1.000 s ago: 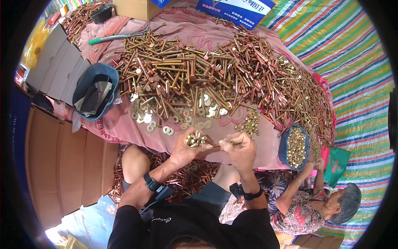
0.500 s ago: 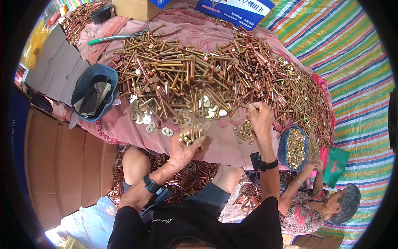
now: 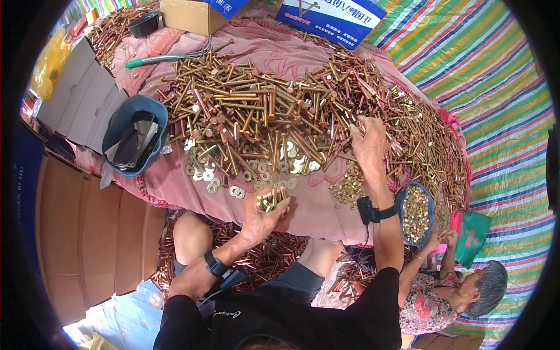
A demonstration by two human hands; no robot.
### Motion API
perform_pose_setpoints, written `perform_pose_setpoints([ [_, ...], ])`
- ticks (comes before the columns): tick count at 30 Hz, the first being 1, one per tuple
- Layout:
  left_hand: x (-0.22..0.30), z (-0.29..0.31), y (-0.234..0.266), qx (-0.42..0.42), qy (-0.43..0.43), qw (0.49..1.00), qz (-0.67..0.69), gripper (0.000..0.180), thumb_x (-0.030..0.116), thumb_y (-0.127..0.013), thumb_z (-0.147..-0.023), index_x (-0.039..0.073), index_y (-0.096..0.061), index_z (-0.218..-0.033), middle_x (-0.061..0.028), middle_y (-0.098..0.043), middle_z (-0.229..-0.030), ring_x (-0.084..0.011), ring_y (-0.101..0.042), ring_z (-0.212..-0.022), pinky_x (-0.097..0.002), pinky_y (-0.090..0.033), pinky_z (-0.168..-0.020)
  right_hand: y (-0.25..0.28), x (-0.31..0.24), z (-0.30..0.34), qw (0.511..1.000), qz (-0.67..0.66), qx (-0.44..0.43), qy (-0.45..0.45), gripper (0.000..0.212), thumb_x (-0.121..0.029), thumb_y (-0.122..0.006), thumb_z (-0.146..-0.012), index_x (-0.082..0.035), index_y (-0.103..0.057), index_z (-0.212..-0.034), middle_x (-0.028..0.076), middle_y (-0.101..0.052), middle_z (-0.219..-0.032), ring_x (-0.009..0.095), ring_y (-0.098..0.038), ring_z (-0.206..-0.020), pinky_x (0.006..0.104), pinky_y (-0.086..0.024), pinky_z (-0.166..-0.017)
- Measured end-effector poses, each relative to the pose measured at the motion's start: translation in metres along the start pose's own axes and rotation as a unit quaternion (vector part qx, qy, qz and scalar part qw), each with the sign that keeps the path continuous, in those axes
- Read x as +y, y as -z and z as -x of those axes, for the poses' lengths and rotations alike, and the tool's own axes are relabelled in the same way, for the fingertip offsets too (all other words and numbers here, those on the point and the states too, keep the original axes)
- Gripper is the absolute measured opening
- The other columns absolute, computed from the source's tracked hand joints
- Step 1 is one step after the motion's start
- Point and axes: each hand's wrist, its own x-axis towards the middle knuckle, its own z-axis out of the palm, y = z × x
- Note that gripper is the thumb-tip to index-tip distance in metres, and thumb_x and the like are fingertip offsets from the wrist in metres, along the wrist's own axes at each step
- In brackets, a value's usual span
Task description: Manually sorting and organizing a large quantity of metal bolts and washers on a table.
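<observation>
My left hand (image 3: 265,217) is closed round a bunch of brass-coloured bolts (image 3: 269,199), their ends standing up above the fingers, over the near edge of the pink cloth (image 3: 318,216). My right hand (image 3: 370,140) reaches into the right part of a large heap of long coppery bolts (image 3: 251,105). Its fingers are curled down among them; what they grip, if anything, is hidden. Flat washers (image 3: 234,191) lie scattered in front of the heap, between it and my left hand. Small brass-coloured nuts (image 3: 348,185) form a little pile just below my right wrist.
A blue tub of nuts (image 3: 415,213) stands at the right, near another person's hands (image 3: 440,242). At the left are a blue basin (image 3: 119,119) with dark items and cardboard boxes (image 3: 87,233). A green-handled tool (image 3: 154,60) lies behind, near a blue-and-white box (image 3: 332,20).
My right hand has moved away from me, from beside the pile of nuts into the bolt heap. My left hand stays nearly in place, still holding the bolts.
</observation>
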Motion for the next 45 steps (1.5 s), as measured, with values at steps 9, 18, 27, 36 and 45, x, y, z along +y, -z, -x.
perform_pose_setpoints([
  [9, -0.002, 0.000, 0.001, -0.003, -0.026, 0.999, -0.022, 0.014, 0.006, -0.079, -0.090, -0.002, -0.070, -0.097, -0.0032, -0.064, -0.084, -0.0084, -0.059, -0.072, -0.0266, -0.050, -0.065, -0.045, -0.004, -0.026, 0.963, 0.023, -0.207, -0.172, 0.033, -0.029, -0.073, -0.092, -0.003, -0.074, -0.113, 0.025, -0.073, -0.106, 0.042, -0.070, -0.102, 0.0481, -0.053, -0.090],
  [18, 0.004, -0.002, 0.002, -0.021, -0.019, 0.999, -0.022, 0.014, 0.005, -0.078, -0.089, -0.002, -0.071, -0.099, -0.0057, -0.062, -0.085, -0.0141, -0.059, -0.078, -0.0317, -0.048, -0.071, -0.069, 0.014, -0.054, 0.948, 0.076, -0.262, -0.164, 0.032, -0.033, -0.078, -0.084, -0.002, -0.074, -0.091, 0.024, -0.073, -0.084, 0.038, -0.073, -0.084, 0.0464, -0.056, -0.078],
  [27, -0.005, -0.003, 0.008, -0.048, -0.059, 0.995, -0.066, 0.009, 0.001, -0.074, -0.094, -0.002, -0.068, -0.100, -0.0019, -0.062, -0.090, -0.0074, -0.059, -0.074, -0.0239, -0.050, -0.064, -0.029, 0.007, -0.014, 0.967, -0.052, -0.224, 0.107, 0.030, -0.005, -0.073, -0.080, -0.004, -0.073, -0.110, 0.021, -0.068, -0.095, 0.040, -0.067, -0.088, 0.0494, -0.053, -0.079],
  [36, 0.003, -0.001, 0.004, -0.045, -0.039, 0.997, -0.051, 0.017, 0.007, -0.078, -0.090, 0.000, -0.071, -0.103, -0.0062, -0.061, -0.085, -0.0151, -0.057, -0.077, -0.0320, -0.048, -0.072, -0.039, 0.016, -0.019, 0.934, 0.084, -0.301, 0.170, 0.027, 0.004, -0.063, -0.081, -0.006, -0.070, -0.106, 0.022, -0.061, -0.099, 0.045, -0.064, -0.090, 0.0560, -0.051, -0.077],
  [45, -0.004, -0.002, 0.005, -0.027, -0.016, 0.998, -0.050, 0.016, 0.007, -0.079, -0.088, 0.000, -0.069, -0.098, -0.0072, -0.060, -0.082, -0.0169, -0.057, -0.075, -0.0330, -0.048, -0.070, 0.005, 0.009, -0.011, 0.956, 0.038, -0.251, 0.148, 0.016, -0.005, -0.068, -0.088, -0.006, -0.070, -0.104, 0.022, -0.060, -0.098, 0.044, -0.063, -0.086, 0.0510, -0.051, -0.075],
])
